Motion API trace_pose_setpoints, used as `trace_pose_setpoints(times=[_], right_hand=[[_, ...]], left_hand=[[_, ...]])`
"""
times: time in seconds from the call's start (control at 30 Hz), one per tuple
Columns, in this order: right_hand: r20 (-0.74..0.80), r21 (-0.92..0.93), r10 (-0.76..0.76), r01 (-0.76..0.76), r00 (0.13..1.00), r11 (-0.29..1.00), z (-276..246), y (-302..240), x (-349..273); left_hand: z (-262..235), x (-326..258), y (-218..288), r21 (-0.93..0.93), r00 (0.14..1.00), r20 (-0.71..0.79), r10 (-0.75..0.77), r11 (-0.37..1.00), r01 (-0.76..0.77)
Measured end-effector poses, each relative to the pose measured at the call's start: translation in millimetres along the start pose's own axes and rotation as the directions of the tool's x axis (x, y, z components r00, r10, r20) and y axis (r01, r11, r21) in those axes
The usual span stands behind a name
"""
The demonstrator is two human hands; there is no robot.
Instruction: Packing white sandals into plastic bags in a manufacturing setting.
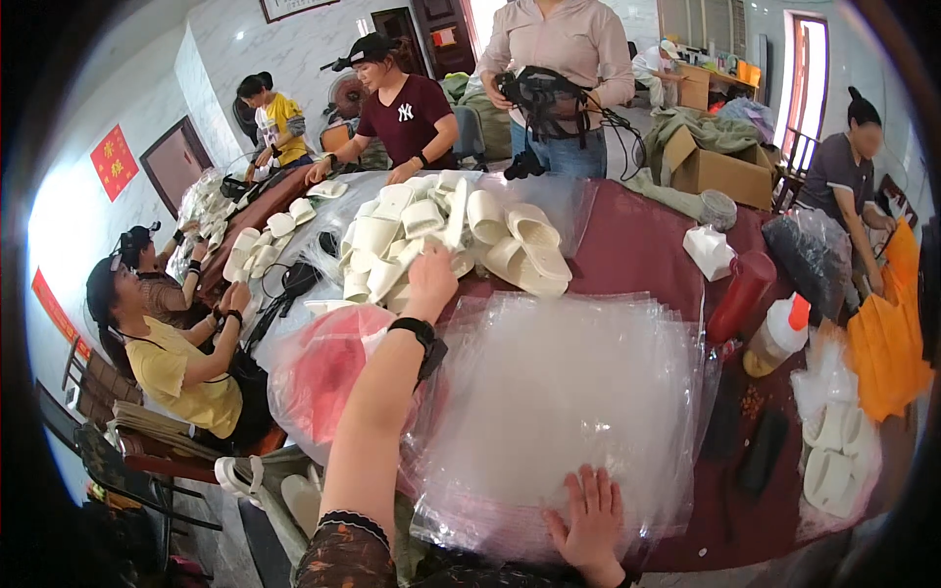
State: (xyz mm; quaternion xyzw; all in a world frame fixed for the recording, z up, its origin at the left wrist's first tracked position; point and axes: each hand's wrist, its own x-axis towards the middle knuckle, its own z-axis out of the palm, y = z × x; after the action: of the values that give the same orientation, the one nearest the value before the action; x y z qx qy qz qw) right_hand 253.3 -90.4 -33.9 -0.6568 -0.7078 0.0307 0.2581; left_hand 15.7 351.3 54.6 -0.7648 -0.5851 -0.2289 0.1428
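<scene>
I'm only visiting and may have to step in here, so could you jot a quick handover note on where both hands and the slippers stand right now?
Left hand: stretched out to the heap of white slippers, fingers on one; whether it grips is unclear.
Right hand: flat and open on the stack of clear plastic bags.
Done: a few bagged white slippers lie at the right of the table.
Left: the large heap is unbagged.

Plastic bags [559, 402]: clear stack, near surface edge.
Cardboard box [720, 169]: brown, open, far right.
Wall signs [114, 162]: red square, red strip [54, 309] at left.
</scene>
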Motion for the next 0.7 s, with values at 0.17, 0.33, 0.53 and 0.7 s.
trace_pose_setpoints(times=[0.17, 0.33, 0.53, 0.7], right_hand=[[-0.002, 0.011, -0.009, 0.009, 1.0, 1.0, -3, 0, 1], [-0.044, 0.002, -0.023, 0.023, 0.999, 1.0, 0, -1, -3], [-0.058, 0.014, -0.016, 0.016, 0.998, 1.0, -1, -3, -4], [-0.082, 0.012, -0.017, 0.018, 0.997, 1.0, 3, 0, -6]], left_hand=[[-79, -5, -2, -0.082, 0.975, -0.22, 0.005, 0.996, -0.023], [-163, -23, 57, -0.215, 0.899, -0.406, 0.163, 0.939, -0.267], [-225, -56, 117, -0.223, 0.777, -0.46, 0.431, 0.79, -0.571], [-239, -105, 139, -0.112, 0.621, -0.319, 0.716, 0.622, -0.775]])
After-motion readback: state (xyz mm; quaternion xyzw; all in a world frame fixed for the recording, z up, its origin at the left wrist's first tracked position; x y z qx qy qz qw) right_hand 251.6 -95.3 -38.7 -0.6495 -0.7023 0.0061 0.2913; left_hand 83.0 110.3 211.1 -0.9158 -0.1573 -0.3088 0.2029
